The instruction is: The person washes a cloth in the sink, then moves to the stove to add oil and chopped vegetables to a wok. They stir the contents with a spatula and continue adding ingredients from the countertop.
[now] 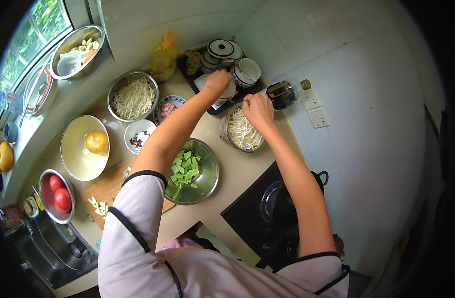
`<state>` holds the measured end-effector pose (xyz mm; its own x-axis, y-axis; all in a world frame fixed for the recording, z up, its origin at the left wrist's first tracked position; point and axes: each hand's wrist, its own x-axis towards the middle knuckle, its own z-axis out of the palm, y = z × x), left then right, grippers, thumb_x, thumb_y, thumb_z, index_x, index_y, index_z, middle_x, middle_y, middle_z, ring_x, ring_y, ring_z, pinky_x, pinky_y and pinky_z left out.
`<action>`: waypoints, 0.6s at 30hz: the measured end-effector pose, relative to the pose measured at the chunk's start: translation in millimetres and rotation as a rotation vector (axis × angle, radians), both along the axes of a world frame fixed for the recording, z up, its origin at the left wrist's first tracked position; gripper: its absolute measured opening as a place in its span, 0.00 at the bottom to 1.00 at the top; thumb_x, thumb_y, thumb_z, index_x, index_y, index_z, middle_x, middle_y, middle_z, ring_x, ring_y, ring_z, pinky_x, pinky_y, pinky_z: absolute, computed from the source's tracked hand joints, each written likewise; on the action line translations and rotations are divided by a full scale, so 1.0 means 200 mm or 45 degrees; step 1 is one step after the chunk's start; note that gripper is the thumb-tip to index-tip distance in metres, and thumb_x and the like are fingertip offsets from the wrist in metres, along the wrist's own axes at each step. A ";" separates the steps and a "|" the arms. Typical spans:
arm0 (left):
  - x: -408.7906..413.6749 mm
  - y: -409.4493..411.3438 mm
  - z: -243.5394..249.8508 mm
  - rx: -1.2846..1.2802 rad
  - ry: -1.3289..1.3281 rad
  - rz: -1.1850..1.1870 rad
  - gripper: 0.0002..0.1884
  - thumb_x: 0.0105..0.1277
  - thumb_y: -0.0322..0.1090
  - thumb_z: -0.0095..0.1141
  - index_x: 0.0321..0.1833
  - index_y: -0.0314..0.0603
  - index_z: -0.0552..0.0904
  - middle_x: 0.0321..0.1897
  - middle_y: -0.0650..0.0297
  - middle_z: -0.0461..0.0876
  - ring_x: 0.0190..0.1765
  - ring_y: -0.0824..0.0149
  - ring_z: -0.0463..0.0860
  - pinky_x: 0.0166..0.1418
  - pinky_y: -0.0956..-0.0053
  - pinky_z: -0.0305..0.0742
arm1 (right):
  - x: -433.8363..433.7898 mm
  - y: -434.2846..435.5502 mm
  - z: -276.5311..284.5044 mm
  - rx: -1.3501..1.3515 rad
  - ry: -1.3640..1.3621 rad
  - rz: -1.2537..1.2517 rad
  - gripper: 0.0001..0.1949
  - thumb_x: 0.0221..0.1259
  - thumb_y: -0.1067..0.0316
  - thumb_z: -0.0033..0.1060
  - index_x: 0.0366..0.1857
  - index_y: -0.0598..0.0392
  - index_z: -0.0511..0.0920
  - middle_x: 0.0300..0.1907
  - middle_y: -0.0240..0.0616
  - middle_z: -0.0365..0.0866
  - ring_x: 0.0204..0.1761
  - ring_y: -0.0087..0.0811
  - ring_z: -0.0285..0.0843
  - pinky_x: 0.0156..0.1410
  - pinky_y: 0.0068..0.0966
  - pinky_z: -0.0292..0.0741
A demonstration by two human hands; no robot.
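My left hand (218, 82) is curled over a white jar (229, 93) on a black tray (259, 88) in the back corner. Its fingertips are hidden, so I cannot tell whether it grips anything. My right hand (259, 108) is bent over the far rim of a glass bowl of bean sprouts (244, 130). What its fingers touch does not show. Just beyond that hand a clear bottle of dark liquid (281, 95) is by the wall. Between my forearms a steel bowl (208, 175) holds cut green vegetable pieces (184, 167).
A black cooktop (249, 212) lies under my right forearm. To the left are a steel bowl of sprouts (134, 98), a meat dish (168, 110), a cream bowl with a potato (97, 142), tomatoes (62, 200), a cutting board (112, 175) and a sink (52, 246). A yellow oil bottle (163, 57) stands behind.
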<state>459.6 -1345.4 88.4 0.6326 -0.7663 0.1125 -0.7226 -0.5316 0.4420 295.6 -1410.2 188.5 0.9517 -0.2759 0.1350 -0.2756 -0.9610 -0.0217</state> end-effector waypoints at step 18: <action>-0.04 0.11 0.03 -0.307 0.105 0.089 0.15 0.51 0.32 0.64 0.43 0.40 0.80 0.45 0.51 0.78 0.52 0.51 0.77 0.50 0.60 0.76 | 0.27 0.03 -0.25 0.023 0.302 -0.426 0.13 0.47 0.59 0.64 0.31 0.57 0.84 0.42 0.45 0.82 0.54 0.46 0.70 0.60 0.39 0.64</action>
<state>452.0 -1322.5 94.3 0.6978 -0.6776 0.2322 -0.6439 -0.4514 0.6178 350.1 -1404.2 138.6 0.8132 -0.5757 -0.0851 -0.5722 -0.8176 0.0635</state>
